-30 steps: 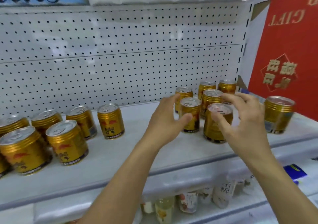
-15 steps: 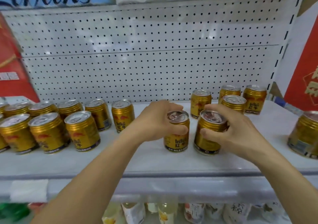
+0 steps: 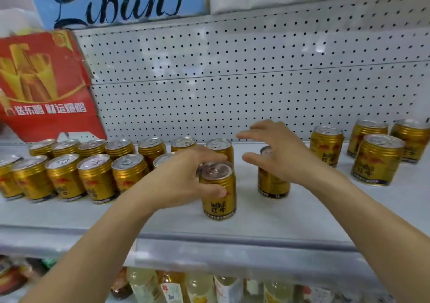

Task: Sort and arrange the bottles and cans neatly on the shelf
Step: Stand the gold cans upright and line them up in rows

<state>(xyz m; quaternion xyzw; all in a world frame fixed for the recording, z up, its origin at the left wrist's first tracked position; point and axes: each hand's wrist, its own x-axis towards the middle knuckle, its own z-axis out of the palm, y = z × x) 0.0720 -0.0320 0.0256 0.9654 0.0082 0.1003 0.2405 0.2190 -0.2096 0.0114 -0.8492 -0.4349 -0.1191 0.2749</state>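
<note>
Two rows of gold cans [image 3: 97, 177] stood packed together along the left half of the white shelf [image 3: 162, 216], and three more gold cans [image 3: 377, 158] formed a loose cluster at the far right. Between these groups, the left hand [image 3: 183, 181] was wrapped around an upright front can [image 3: 218, 191], fingers curled over its rim and thumb pressed against its side, at the right end of the front row. This can stood on the shelf just in front of another back-row can [image 3: 220, 147], with its red and dark lettering facing forward. The right hand [image 3: 279, 153] hung with fingers spread and parted above a second can [image 3: 272, 184], which stood upright and apart to the right of the gripped one; the palm covered most of its top, and whether skin touched metal could not be told. A red carton [image 3: 46, 88] leaned against the perforated back panel [image 3: 232, 81] behind the left rows, below a blue sign [image 3: 116, 0] with dark handwriting. Bottles [image 3: 200, 288] of pale drink showed on the lower shelf level.
</note>
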